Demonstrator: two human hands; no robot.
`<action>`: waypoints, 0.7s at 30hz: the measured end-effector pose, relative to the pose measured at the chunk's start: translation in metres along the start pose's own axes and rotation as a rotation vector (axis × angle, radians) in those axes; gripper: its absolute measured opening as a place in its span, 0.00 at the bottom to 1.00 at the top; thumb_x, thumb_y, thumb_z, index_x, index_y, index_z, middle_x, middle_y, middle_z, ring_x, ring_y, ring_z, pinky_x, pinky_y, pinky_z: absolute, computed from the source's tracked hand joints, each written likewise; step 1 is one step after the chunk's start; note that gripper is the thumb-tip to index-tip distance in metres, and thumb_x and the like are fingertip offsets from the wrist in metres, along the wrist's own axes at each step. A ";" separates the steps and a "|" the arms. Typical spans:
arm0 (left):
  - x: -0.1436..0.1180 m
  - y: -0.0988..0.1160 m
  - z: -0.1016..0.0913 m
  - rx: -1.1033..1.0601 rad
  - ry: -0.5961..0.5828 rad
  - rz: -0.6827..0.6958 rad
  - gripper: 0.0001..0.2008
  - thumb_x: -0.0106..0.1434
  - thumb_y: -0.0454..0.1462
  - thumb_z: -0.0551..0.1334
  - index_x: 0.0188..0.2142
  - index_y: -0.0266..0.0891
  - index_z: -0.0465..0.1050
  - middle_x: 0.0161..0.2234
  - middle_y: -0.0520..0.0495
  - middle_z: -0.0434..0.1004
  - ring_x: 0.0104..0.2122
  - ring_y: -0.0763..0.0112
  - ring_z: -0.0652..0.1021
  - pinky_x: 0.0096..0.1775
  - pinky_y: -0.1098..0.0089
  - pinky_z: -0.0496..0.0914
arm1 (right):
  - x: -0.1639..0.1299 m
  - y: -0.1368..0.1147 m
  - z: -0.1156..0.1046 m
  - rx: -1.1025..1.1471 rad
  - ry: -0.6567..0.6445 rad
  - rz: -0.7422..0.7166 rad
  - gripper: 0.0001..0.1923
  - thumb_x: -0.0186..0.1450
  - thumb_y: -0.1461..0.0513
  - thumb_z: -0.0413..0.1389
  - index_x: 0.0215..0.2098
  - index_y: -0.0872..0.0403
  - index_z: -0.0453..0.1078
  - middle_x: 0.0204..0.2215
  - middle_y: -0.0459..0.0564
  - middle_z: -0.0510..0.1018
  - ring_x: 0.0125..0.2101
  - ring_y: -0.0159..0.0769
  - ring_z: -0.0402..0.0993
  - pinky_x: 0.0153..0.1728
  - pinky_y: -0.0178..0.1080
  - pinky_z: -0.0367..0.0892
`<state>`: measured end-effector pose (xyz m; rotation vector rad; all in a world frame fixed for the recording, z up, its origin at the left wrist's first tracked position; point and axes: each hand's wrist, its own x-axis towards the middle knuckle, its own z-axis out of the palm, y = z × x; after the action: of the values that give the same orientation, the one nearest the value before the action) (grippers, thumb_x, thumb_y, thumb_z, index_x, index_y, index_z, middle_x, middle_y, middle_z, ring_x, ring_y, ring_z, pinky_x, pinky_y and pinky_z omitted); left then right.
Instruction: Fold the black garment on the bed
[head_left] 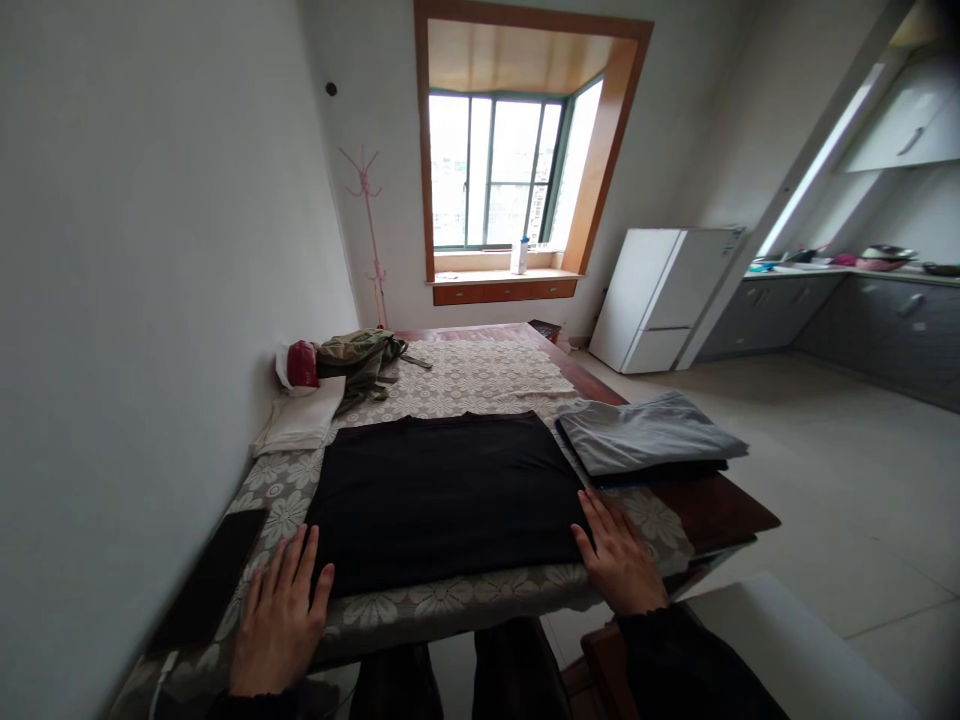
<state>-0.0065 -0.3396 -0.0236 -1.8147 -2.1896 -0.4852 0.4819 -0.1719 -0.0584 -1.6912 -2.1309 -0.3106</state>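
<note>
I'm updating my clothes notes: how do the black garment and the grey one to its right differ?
The black garment spreads wider; the grey garment is folded smaller. The black garment lies directly on the lace tablecloth; the grey garment tops darker fabric. Both lie roughly flat and share one table.

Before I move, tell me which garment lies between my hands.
The black garment, spread flat; the grey one tops the pile beyond your right hand.

2 hands (279,610) (621,555), 1 flat black garment (450,500), 1 fridge (660,290)
</note>
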 end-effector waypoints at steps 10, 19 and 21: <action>-0.017 0.063 -0.014 -0.085 -0.017 0.144 0.32 0.71 0.35 0.46 0.74 0.43 0.48 0.73 0.45 0.54 0.73 0.58 0.54 0.70 0.47 0.51 | -0.025 -0.096 -0.052 0.188 0.029 -0.229 0.35 0.74 0.62 0.42 0.77 0.49 0.38 0.75 0.50 0.49 0.73 0.44 0.46 0.70 0.54 0.49; -0.021 0.153 -0.010 -0.188 -0.109 0.404 0.41 0.66 0.33 0.54 0.75 0.41 0.39 0.73 0.45 0.53 0.71 0.60 0.58 0.69 0.54 0.57 | -0.055 -0.201 -0.061 0.399 -0.213 -0.467 0.48 0.62 0.66 0.53 0.77 0.54 0.38 0.74 0.51 0.51 0.72 0.46 0.50 0.71 0.52 0.47; -0.024 0.134 -0.010 -0.160 -0.107 0.347 0.38 0.68 0.33 0.52 0.75 0.44 0.41 0.73 0.47 0.54 0.71 0.61 0.59 0.69 0.53 0.57 | -0.055 -0.181 -0.059 0.348 -0.195 -0.415 0.47 0.63 0.65 0.53 0.77 0.50 0.40 0.74 0.48 0.52 0.72 0.48 0.49 0.72 0.55 0.42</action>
<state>0.1290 -0.3432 -0.0115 -2.2948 -1.8838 -0.5080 0.3276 -0.2888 -0.0163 -1.1195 -2.4969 0.1158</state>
